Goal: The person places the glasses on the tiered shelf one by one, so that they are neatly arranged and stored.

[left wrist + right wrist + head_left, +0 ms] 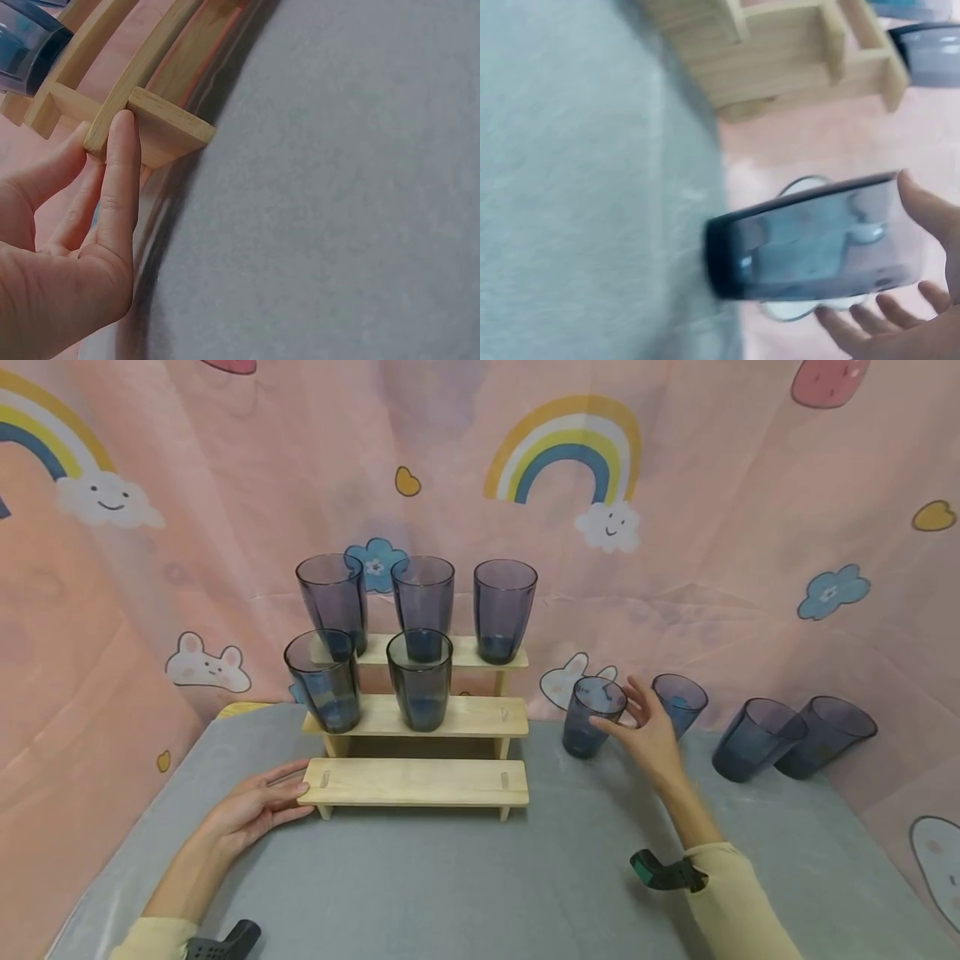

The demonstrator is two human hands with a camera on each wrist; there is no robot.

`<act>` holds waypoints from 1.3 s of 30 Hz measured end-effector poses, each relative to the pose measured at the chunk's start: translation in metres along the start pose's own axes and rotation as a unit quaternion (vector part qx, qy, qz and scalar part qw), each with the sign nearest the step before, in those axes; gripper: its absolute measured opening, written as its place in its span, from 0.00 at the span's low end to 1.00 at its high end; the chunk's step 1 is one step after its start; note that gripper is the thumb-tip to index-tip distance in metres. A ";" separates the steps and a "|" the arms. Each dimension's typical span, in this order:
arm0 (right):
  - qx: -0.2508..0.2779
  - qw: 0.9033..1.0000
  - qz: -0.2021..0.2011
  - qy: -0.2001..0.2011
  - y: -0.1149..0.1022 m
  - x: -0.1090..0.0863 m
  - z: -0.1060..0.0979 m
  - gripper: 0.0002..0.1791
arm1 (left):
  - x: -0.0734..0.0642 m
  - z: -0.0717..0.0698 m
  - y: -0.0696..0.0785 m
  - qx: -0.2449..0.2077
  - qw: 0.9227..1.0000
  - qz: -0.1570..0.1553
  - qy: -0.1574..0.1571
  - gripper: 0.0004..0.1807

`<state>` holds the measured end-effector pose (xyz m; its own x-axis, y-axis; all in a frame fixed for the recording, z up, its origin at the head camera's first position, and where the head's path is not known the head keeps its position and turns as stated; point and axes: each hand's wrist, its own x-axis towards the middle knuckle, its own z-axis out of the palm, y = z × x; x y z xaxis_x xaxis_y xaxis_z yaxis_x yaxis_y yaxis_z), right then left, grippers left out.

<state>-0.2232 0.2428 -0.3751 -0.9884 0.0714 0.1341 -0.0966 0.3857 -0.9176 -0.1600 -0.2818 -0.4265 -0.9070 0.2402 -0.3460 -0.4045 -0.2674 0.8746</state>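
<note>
A three-step wooden display stand (pixel 420 782) stands on the table, its lowest step bare. My left hand (pixel 251 810) pinches the left end of that step; in the left wrist view the thumb and fingers (pixel 124 165) meet at its corner. To the right of the stand, my right hand (pixel 648 735) holds a purple-blue drinking glass (pixel 583 731) near the rim, thumb on the near side. In the right wrist view the glass (pixel 802 244) lies between thumb and fingers. Three similar glasses (pixel 505 610) line the top step and two more (pixel 420 693) the middle step.
Right of my right hand stand three more glasses, one close behind the hand (pixel 682 697) and a pair (pixel 750 743) farther right. A grey cloth covers the table (pixel 450 885). A pink printed curtain (pixel 712 527) hangs close behind and along the sides.
</note>
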 end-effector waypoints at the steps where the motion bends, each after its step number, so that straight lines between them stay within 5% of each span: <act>1: 0.003 1.000 0.001 -0.002 0.005 0.001 0.000 0.55 | 0.000 0.000 0.000 0.000 1.000 0.000 0.000 0.44; 13: -0.003 0.999 -0.020 -0.037 0.037 0.005 0.007 0.52 | -0.001 0.002 0.001 0.003 1.000 -0.001 -0.002 0.44; 29: -0.032 0.999 -0.017 0.006 0.033 0.008 0.007 0.52 | -0.002 0.003 0.004 -0.003 1.000 0.004 -0.014 0.44; 39: -0.060 0.997 -0.042 -0.011 0.000 0.000 0.000 0.53 | 0.000 0.001 0.001 0.000 1.000 0.000 0.001 0.44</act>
<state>-0.2236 0.2426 -0.3752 -0.9799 0.0143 0.1992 -0.1660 0.4963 -0.8521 -0.1602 -0.2815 -0.4248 -0.9074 0.2385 -0.3461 -0.4040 -0.2680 0.8746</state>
